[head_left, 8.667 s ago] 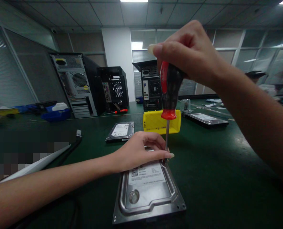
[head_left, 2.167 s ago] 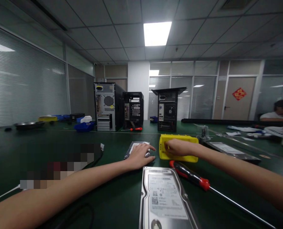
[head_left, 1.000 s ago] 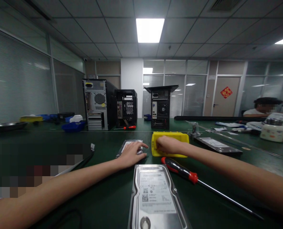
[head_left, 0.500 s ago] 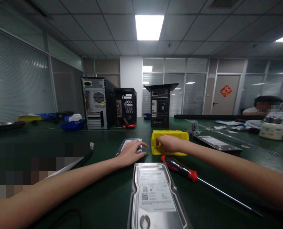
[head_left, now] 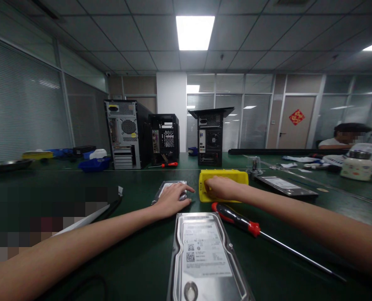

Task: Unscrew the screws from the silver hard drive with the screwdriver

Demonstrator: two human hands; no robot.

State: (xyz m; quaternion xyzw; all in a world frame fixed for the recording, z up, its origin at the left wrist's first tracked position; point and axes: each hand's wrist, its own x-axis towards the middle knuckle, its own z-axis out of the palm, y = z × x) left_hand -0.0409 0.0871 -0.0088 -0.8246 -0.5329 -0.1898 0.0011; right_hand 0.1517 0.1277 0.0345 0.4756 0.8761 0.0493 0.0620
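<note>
My left hand (head_left: 172, 201) lies with fingers stretched and apart over a small hard drive (head_left: 159, 193), covering part of it. Inside a yellow plastic bin (head_left: 240, 184) is my right hand (head_left: 221, 188), its fingers curled downward; the fingertips and anything between them are hidden. A large silver hard drive (head_left: 206, 255) with a white label lies flat, closest to me. To its right a long screwdriver (head_left: 236, 217) with a red and black handle rests on the table, its shaft pointing toward the lower right.
Computer cases (head_left: 127, 133) stand at the back, with a small red screwdriver (head_left: 169, 164) before them. Another hard drive (head_left: 286, 184) and a clear cup (head_left: 254, 165) lie beyond my right arm. A blue tray (head_left: 94, 164) is at left, a jar (head_left: 357, 166) at right. A person (head_left: 345, 138) sits far right.
The camera view has shifted very slightly. Both hands stay in the same places, with no visible change in the objects.
</note>
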